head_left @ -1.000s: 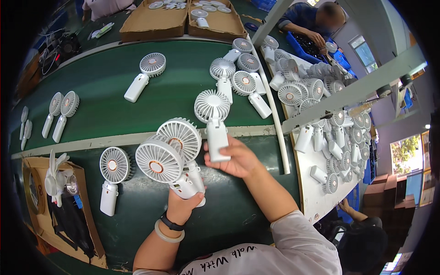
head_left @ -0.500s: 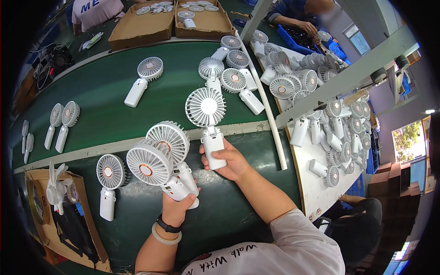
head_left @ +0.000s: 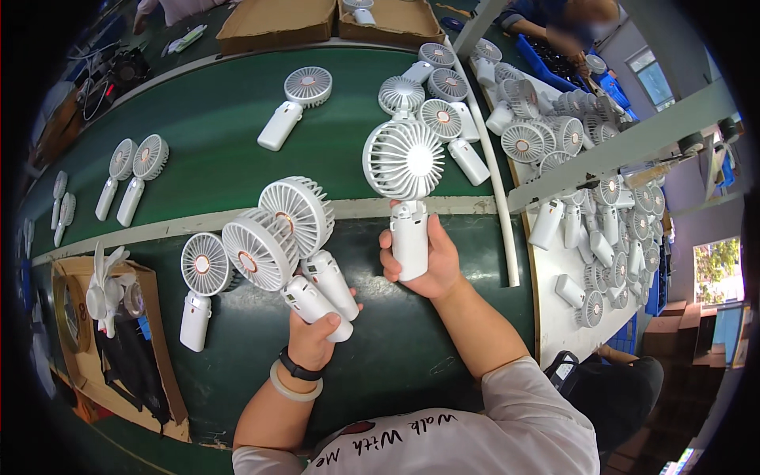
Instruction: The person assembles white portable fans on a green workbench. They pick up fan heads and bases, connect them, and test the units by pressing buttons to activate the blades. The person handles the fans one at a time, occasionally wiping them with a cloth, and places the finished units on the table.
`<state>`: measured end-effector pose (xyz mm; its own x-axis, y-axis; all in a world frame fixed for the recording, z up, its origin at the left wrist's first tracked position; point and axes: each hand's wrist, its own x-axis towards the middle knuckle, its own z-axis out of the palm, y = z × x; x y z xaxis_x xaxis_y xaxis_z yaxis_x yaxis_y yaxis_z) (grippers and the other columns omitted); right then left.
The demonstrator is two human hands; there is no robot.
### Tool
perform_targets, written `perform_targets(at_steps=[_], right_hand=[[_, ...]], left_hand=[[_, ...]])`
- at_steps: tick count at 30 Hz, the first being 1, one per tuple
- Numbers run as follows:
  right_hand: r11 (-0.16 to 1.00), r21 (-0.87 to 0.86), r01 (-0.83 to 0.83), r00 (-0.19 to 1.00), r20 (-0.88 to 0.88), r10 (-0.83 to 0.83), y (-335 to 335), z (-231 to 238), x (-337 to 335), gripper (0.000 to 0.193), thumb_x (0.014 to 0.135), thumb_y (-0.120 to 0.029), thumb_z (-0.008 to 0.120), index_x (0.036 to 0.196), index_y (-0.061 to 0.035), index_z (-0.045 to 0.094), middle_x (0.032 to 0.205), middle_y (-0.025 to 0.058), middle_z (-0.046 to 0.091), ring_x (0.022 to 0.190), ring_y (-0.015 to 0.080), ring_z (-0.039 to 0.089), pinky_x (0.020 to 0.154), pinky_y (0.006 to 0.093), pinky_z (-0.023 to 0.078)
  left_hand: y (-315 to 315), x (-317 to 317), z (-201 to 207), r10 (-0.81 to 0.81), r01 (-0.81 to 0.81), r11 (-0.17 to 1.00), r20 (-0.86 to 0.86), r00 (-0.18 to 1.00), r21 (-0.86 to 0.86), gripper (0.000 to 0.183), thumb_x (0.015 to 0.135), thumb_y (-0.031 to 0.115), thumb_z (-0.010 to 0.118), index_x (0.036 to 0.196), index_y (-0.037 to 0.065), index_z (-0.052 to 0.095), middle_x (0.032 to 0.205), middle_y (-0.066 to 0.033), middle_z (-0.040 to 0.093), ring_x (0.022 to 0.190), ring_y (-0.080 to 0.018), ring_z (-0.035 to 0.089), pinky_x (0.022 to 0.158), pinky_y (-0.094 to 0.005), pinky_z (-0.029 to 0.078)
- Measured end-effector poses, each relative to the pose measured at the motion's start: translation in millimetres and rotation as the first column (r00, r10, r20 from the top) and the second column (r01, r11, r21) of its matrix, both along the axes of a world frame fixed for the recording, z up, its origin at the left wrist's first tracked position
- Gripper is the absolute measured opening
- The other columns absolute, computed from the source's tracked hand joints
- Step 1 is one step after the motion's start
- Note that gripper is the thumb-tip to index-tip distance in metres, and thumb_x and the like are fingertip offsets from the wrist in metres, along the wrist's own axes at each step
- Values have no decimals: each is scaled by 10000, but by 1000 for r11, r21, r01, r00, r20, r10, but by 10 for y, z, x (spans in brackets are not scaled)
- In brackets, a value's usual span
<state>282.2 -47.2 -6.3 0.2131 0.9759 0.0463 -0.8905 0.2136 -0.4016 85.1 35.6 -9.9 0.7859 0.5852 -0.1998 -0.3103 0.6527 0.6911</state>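
Left hand (head_left: pixel 315 336) closed around the handles of two white handheld fans (head_left: pixel 281 237), heads tilted up and to the left, held over the near part of the green belt (head_left: pixel 229 142). Right hand (head_left: pixel 427 265) wrapped around the handle of a third white fan (head_left: pixel 405 186), upright, its round head above the pale strip (head_left: pixel 237 220) running across the belt. Black watch (head_left: pixel 299 370) and pale band on the left wrist. Just left of the left hand, a single white fan (head_left: pixel 198 285) lying flat on the belt, handle toward the near edge. At the near left corner, a cardboard sheet (head_left: pixel 154 372) with loose fan blades (head_left: pixel 107 285). Farther out on the belt, a pair of fans (head_left: pixel 131 178) toward the left edge and one lone fan (head_left: pixel 291 103) near the middle. Toward the right edge, a cluster of fans (head_left: pixel 431 111) beside a white rail (head_left: pixel 495 174), with many more crowded on the white side table (head_left: pixel 554 317) beyond it. At the far edge, two cardboard boxes (head_left: pixel 277 20). Another person at the far right corner, blurred.
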Motion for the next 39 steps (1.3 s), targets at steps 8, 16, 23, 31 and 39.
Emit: perform_targets(at_steps=[8,16,23,31,39], right_hand=[[1000,-11,11,999,30,-11,17,-21,0,596,921,-560,270,1304,-114,367,1050,158,577,742,252,550,629,360,454],[981,-136,136,987,105,-122,84,3,-51,411,891,-289,547,1217,-66,431,996,79,548,827,184,574,765,352,514],[915,-290,281,908,390,-155,156,92,-222,391,861,-152,595,1200,-41,437,1031,80,568,904,188,594,794,358,516],[873,-309,377,807,573,-146,101,77,-181,354,827,-43,575,1159,6,464,1013,110,605,911,178,612,803,309,497],[869,-320,376,821,551,-152,106,-1,-133,403,810,-48,597,1183,-4,452,1067,130,599,964,212,603,873,352,467]], left_hand=[[-8,3,9,-30,31,999,-11,999,29,753,670,188,736,1291,82,324,1150,-123,490,1035,-263,548,823,-446,513],[-5,18,0,-29,29,999,-9,1000,-15,774,666,159,725,1307,82,298,1153,-130,489,1033,-274,549,824,-451,511],[6,14,-8,-34,34,999,-3,999,-16,762,667,137,718,1303,88,301,1150,-134,488,1036,-282,547,826,-457,510],[-5,7,1,-38,38,999,-21,999,-14,764,666,144,730,1302,86,311,1164,-139,486,1048,-291,543,829,-465,507],[2,2,-19,-64,64,998,-19,998,-2,785,661,133,739,1313,87,304,1169,-137,481,1066,-292,529,831,-473,505]])
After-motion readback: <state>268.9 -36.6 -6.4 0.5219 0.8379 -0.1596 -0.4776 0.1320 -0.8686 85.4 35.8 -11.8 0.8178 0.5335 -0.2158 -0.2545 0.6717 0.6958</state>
